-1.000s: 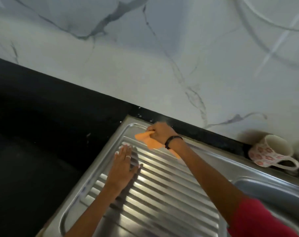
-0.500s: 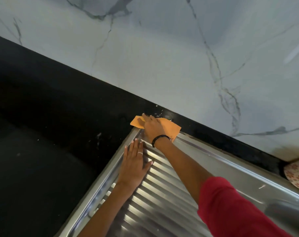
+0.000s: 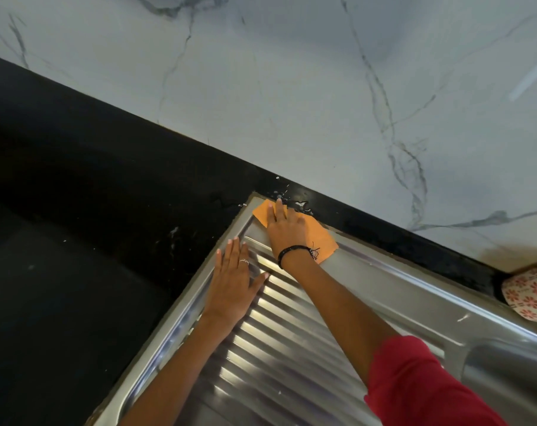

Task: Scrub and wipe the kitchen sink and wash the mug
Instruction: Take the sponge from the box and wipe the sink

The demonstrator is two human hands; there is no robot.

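Pressing flat, right hand [image 3: 287,230] holds the cloth [image 3: 317,241] under straight fingers at the sink [image 3: 384,278] corner; left hand [image 3: 233,282] rests alongside, fingers together; mug [image 3: 530,292] well right.

A single head-worn view looks forward and down, close over the far left corner of the steel drainboard [image 3: 291,348], tilted so that its edges run diagonally. Both forearms reach in from the bottom edge. The marble wall [image 3: 291,87] fills the top, the black desk [image 3: 76,210] the left. At the right edge a patterned thing, probably the mug [image 3: 528,290], is cut off.
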